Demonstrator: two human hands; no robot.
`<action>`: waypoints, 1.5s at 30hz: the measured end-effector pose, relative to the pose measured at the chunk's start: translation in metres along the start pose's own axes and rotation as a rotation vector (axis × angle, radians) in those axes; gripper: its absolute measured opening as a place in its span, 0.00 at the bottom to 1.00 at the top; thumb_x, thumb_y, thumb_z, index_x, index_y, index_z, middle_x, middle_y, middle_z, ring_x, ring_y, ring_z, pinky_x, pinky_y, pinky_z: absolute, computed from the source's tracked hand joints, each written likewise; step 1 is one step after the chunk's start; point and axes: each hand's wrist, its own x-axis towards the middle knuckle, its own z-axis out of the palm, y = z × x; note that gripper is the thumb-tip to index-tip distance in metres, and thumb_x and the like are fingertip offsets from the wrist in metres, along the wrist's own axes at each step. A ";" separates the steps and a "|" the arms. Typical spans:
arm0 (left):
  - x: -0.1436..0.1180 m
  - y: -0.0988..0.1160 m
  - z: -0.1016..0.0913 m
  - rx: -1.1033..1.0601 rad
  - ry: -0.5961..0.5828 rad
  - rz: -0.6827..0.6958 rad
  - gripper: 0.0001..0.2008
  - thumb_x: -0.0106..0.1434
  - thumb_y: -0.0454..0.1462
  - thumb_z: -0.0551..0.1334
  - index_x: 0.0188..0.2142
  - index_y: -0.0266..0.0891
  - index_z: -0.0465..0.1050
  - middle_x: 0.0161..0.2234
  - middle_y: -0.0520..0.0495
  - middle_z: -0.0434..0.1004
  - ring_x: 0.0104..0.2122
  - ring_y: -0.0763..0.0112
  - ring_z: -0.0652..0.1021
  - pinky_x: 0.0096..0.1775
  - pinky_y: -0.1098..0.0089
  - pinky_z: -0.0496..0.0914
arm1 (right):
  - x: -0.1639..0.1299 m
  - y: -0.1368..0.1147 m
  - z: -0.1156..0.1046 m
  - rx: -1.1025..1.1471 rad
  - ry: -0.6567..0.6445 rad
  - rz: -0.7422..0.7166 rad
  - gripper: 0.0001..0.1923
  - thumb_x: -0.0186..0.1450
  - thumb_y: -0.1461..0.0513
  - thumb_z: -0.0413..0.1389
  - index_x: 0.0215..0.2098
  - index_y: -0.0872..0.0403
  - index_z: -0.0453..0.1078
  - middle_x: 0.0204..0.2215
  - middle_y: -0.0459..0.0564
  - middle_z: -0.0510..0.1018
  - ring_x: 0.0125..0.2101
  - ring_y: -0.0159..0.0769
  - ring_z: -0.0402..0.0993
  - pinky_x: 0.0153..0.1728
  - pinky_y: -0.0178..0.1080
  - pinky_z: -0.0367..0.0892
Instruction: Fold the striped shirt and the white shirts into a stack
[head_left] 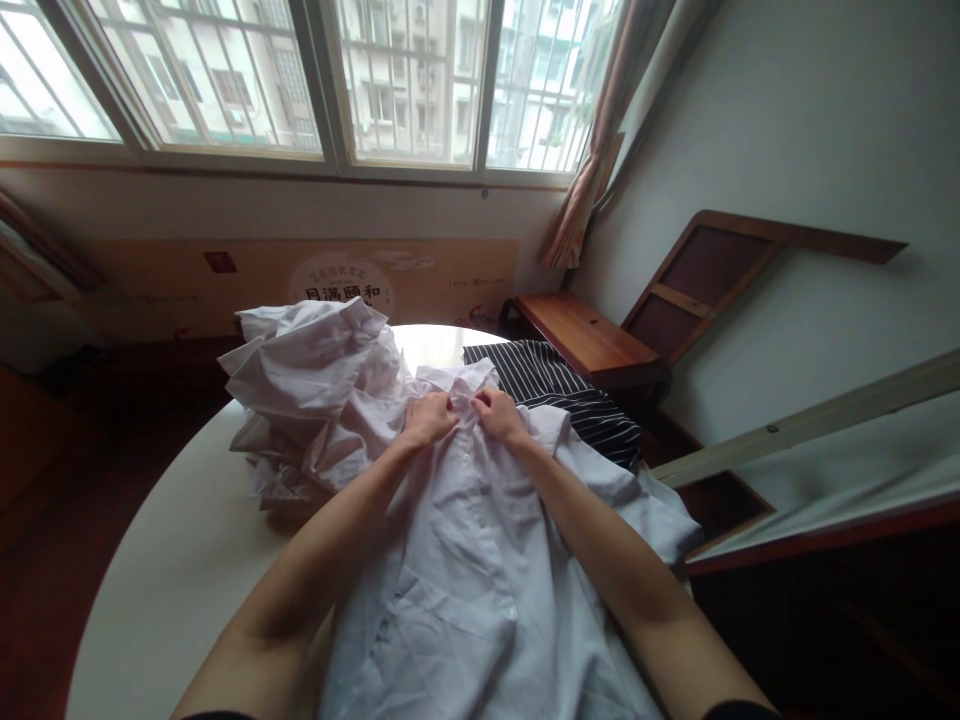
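Observation:
A white button-up shirt (480, 560) lies spread on the table in front of me, its collar pointing away and its button placket running down the middle. My left hand (431, 418) pinches the left side of the shirt front just below the collar. Opposite it, my right hand (499, 412) grips the right side at the same height, fingertips closed on the cloth. A small gap separates the two hands. Whether a button is between the fingers is too small to tell. One sleeve stretches out to the right beyond my right forearm.
A heap of crumpled white garments (311, 370) is piled on the round white table (172, 580), left of the shirt. Black striped fabric (544, 375) lies at the right. Beyond are a wooden bench (577, 330), a leaning wooden panel (697, 280) and barred windows (409, 80).

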 end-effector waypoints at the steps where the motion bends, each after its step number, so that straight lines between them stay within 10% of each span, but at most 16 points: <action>1: 0.000 0.002 0.004 -0.026 0.035 0.003 0.13 0.56 0.44 0.61 0.38 0.40 0.74 0.40 0.42 0.78 0.40 0.59 0.77 0.40 0.66 0.67 | 0.001 0.004 -0.001 0.126 0.015 0.018 0.06 0.60 0.63 0.54 0.31 0.56 0.72 0.30 0.50 0.79 0.33 0.35 0.74 0.38 0.36 0.66; 6: -0.001 0.008 0.022 -0.079 0.159 -0.077 0.10 0.59 0.42 0.60 0.36 0.41 0.75 0.39 0.43 0.78 0.39 0.60 0.77 0.40 0.66 0.67 | 0.001 0.014 -0.005 0.453 0.017 0.091 0.08 0.53 0.65 0.55 0.32 0.57 0.73 0.29 0.48 0.79 0.32 0.34 0.75 0.36 0.35 0.68; 14: 0.002 0.004 0.028 -0.141 0.183 -0.028 0.07 0.60 0.39 0.60 0.34 0.40 0.75 0.38 0.44 0.78 0.39 0.64 0.76 0.42 0.69 0.66 | -0.017 -0.011 -0.006 -0.274 -0.041 0.033 0.05 0.56 0.64 0.56 0.24 0.55 0.74 0.29 0.54 0.79 0.36 0.41 0.75 0.39 0.38 0.64; 27: -0.007 0.009 -0.006 -0.229 0.299 0.032 0.09 0.63 0.40 0.58 0.37 0.39 0.75 0.38 0.45 0.78 0.40 0.64 0.75 0.43 0.67 0.65 | -0.009 -0.031 -0.002 0.889 0.115 0.339 0.12 0.46 0.58 0.63 0.27 0.55 0.72 0.18 0.43 0.74 0.14 0.26 0.63 0.14 0.30 0.58; 45: -0.004 0.006 -0.016 -0.407 0.287 -0.036 0.09 0.60 0.39 0.60 0.33 0.38 0.77 0.33 0.46 0.80 0.34 0.66 0.77 0.38 0.70 0.67 | -0.008 -0.028 0.006 0.713 0.271 0.064 0.10 0.49 0.62 0.60 0.31 0.57 0.72 0.28 0.49 0.79 0.30 0.36 0.76 0.34 0.38 0.71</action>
